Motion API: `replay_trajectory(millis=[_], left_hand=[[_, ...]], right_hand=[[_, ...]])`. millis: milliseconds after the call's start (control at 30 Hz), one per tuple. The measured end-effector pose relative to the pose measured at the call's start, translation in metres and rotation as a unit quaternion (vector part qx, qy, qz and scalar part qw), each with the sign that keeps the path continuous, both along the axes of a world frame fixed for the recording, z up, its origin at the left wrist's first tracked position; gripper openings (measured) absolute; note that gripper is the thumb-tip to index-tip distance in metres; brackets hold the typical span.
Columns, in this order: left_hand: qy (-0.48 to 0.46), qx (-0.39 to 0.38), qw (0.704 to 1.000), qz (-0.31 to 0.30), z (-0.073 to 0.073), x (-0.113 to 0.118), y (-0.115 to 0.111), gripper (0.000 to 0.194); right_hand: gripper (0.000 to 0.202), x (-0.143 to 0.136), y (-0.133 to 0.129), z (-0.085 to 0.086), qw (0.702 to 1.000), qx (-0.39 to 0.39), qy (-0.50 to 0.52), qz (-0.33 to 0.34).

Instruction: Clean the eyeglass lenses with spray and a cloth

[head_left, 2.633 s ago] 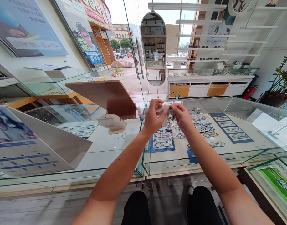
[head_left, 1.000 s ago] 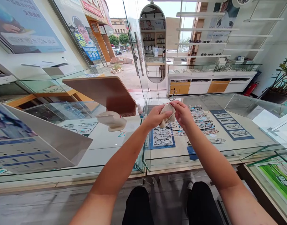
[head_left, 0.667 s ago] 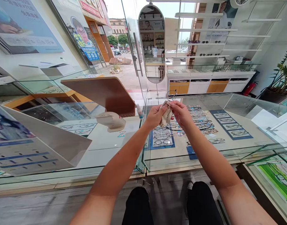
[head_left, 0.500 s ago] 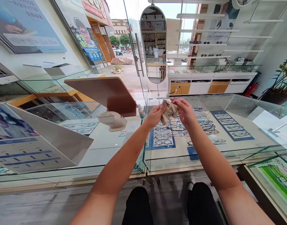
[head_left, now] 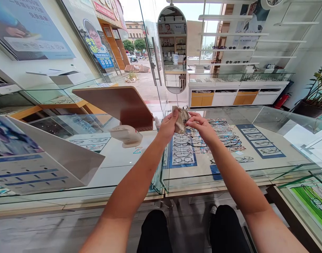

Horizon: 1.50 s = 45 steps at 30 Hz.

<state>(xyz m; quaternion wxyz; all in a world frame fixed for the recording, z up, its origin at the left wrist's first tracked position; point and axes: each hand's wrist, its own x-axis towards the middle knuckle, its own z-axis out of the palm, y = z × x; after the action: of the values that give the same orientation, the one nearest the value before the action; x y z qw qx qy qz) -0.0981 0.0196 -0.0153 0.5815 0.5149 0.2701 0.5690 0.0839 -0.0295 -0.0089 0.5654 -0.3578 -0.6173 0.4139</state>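
Near the center of the frame, the left hand (head_left: 168, 125) is clamped on a beige cloth (head_left: 179, 123). Dark-rimmed glasses (head_left: 186, 114) lie against the cloth's right side. The right hand (head_left: 203, 127) has its fingertips at the glasses; whether they pinch them is too small to tell. Below, at center right, rows of eyeglasses (head_left: 229, 140) lie in a glass counter (head_left: 295, 159).

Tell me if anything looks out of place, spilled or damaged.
Nothing looks spilled or broken. The display glasses in the middle crowd together untidily, unlike those spaced neatly on the blue tray to their right.
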Motion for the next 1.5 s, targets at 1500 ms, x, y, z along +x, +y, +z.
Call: replay_trajectory(millis=[1500], left_hand=[[0.024,0.119,0.985,0.120,0.013,-0.012,-0.006,0.069]], right_hand=[[0.046,-0.014,-0.008,-0.002,0.993,-0.014,0.072,0.091]])
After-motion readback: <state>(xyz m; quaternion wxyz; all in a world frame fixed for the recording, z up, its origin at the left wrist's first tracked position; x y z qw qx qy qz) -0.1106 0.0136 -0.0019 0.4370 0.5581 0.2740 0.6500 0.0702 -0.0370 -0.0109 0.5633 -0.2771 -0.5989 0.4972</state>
